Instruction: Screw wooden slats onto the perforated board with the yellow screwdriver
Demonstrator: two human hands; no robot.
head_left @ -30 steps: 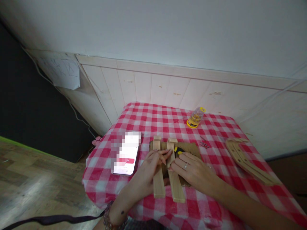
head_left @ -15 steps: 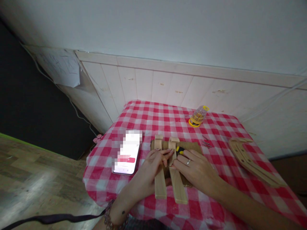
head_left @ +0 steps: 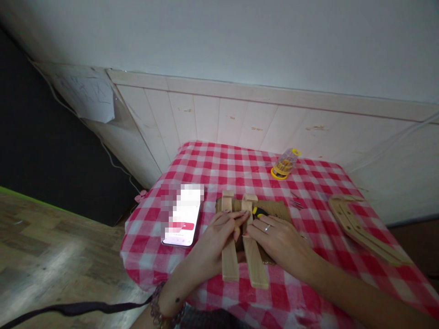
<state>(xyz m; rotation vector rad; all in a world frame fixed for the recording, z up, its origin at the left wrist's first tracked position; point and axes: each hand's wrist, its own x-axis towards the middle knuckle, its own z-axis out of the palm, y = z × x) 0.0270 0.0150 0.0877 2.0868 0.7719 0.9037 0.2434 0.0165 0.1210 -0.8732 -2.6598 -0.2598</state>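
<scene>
Checked tablecloth point(head_left: 219, 164) under wooden pieces point(head_left: 258, 267)

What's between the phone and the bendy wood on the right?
In the head view: left hand, right hand, two wooden strips, a brown pad, a yellow-black handle and thin metal bits.

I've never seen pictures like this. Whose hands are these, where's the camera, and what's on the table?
No robot here: these are a person's own bare hands, seen by a camera worn on their head, looking forward and down. The left hand lies across two pale wooden strips. The right hand holds a black-and-yellow tool, mostly hidden. Around them on the checked cloth are a phone, a clear yellow-based container, small metal pieces and another wooden part.
</scene>
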